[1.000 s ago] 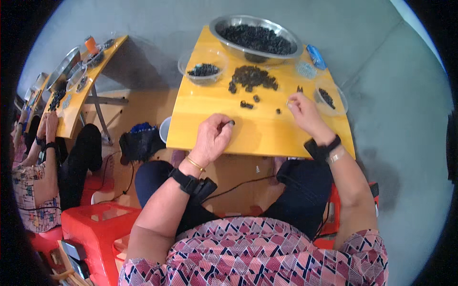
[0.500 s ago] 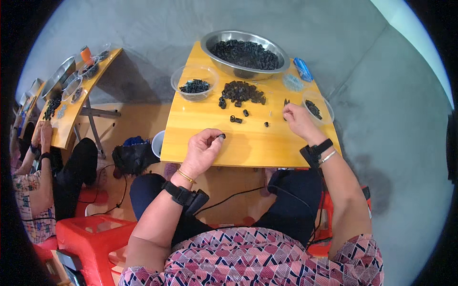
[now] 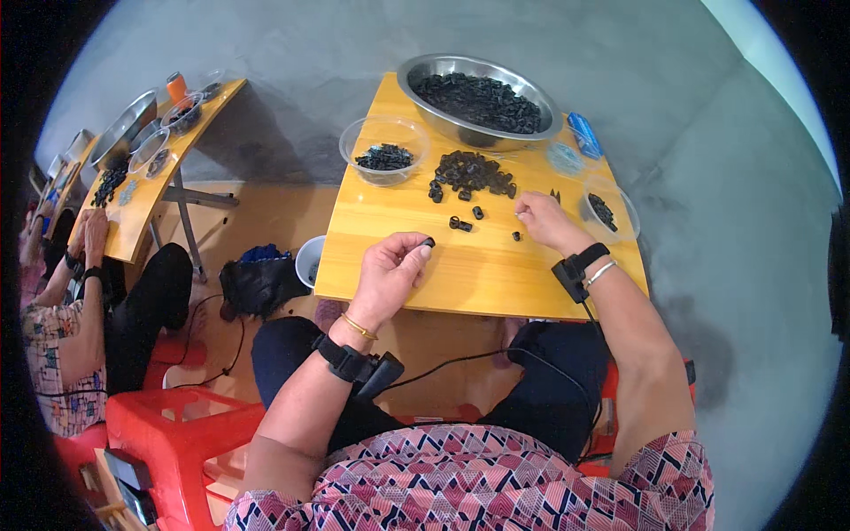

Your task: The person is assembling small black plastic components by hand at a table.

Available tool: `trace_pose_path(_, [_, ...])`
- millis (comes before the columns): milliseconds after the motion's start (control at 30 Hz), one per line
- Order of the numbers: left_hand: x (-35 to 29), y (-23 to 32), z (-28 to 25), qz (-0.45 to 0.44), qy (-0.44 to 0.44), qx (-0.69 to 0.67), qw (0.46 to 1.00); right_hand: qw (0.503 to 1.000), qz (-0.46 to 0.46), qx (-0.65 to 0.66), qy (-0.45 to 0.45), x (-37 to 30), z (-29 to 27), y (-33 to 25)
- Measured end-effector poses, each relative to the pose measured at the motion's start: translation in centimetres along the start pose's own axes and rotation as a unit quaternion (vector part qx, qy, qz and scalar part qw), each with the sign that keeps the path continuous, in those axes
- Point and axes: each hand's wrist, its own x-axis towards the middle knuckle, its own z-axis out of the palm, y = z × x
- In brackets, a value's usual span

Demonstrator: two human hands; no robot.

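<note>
My left hand (image 3: 390,273) is closed in a pinch above the table's near side, holding a small black ring-like piece (image 3: 428,242) between thumb and fingertips. To the right, my right hand (image 3: 551,221) is low over the table, its thumb and fingers pinched on a tiny pale piece (image 3: 519,213). Between the hands lie a single black piece (image 3: 517,236) and a few short black cylinders (image 3: 459,224). Behind them spreads a heap of small black parts (image 3: 474,172). A dark, pointed tool tip (image 3: 555,195) shows just beyond my right hand.
A large metal basin (image 3: 482,102) of black parts stands at the back. Clear plastic bowls with black pieces sit left (image 3: 383,159) and right (image 3: 604,211). Beside the basin are pale small pieces (image 3: 565,158) and a blue packet (image 3: 584,134). Another person works at a table (image 3: 168,168) leftward.
My right hand has moved left and a little nearer, its fingertips reaching the tiny pale piece. My left hand still holds the black piece. The whole view has shifted slightly.
</note>
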Motion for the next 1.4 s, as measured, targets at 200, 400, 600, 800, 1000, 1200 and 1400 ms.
trace_pose_path(200, [-0.8, 0.1, 2.1, -0.026, -0.064, -0.203, 0.977, 0.948, 0.029, 0.317, 0.006, -3.0, -1.8, -5.8])
trace_pose_path(400, [-2.1, 0.9, 3.1, -0.047, -0.108, -0.245, 0.962, 0.876, -0.041, 0.48, -0.01, -6.2, -1.9, -10.4])
trace_pose_path(600, [-2.5, 0.9, 2.9, -0.012, -0.118, -0.263, 0.957, 0.862, -0.056, 0.503, 0.008, -7.2, -1.3, -11.8])
trace_pose_path(800, [-2.7, 1.1, 2.8, -0.013, -0.125, -0.302, 0.945, 0.851, -0.048, 0.522, 0.005, -7.6, -1.4, -12.7])
trace_pose_path(1000, [-2.7, 1.2, 2.6, -0.014, -0.129, -0.295, 0.947, 0.837, -0.045, 0.545, 0.012, -7.7, -1.1, -12.8])
trace_pose_path(1200, [-2.6, 1.0, 2.6, -0.007, -0.125, -0.291, 0.949, 0.873, -0.082, 0.478, 0.051, -7.8, -1.3, -13.1])
trace_pose_path(1400, [-2.6, 0.6, 2.5, -0.008, -0.114, -0.278, 0.954, 0.925, -0.113, 0.349, 0.104, -8.0, -1.4, -13.8])
